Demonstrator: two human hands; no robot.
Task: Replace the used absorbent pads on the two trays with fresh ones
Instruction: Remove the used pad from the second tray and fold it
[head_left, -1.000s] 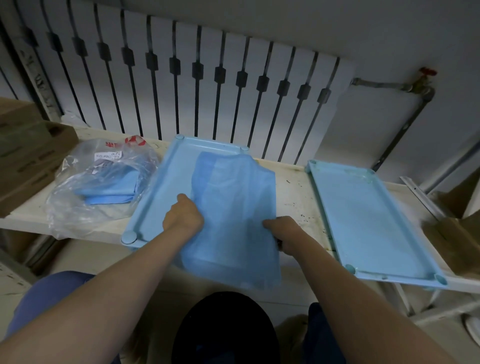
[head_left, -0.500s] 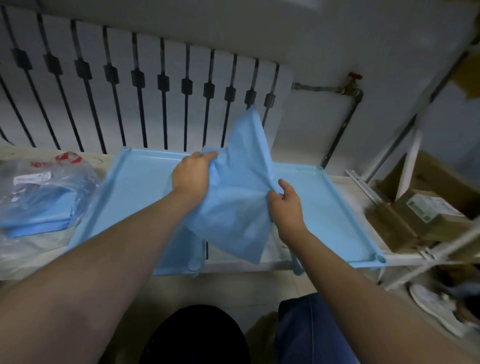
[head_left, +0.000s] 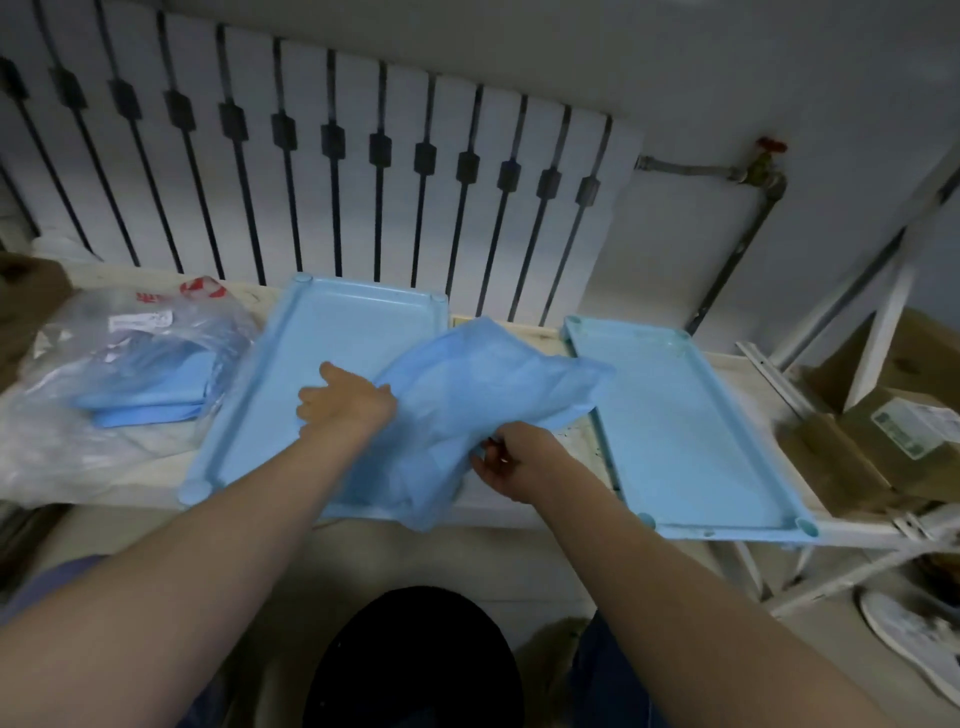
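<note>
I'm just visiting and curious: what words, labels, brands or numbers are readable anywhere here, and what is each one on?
No text here is legible.
On the plastic bag, the red print: blurred, unreadable.
On the same bag, the white sticker: too small and blurred.
On the cardboard box, the label: blurred, unreadable.
The left tray, the right tray and the blue pad: no writing visible.

Dim, flat indoor light with a cool blue-grey cast, no hard shadows. Whole frame soft, slight motion blur. Wide-angle bends the radiator (head_left: 311, 171) bars at the edges. Faint glare on the plastic bag (head_left: 104, 364).
</note>
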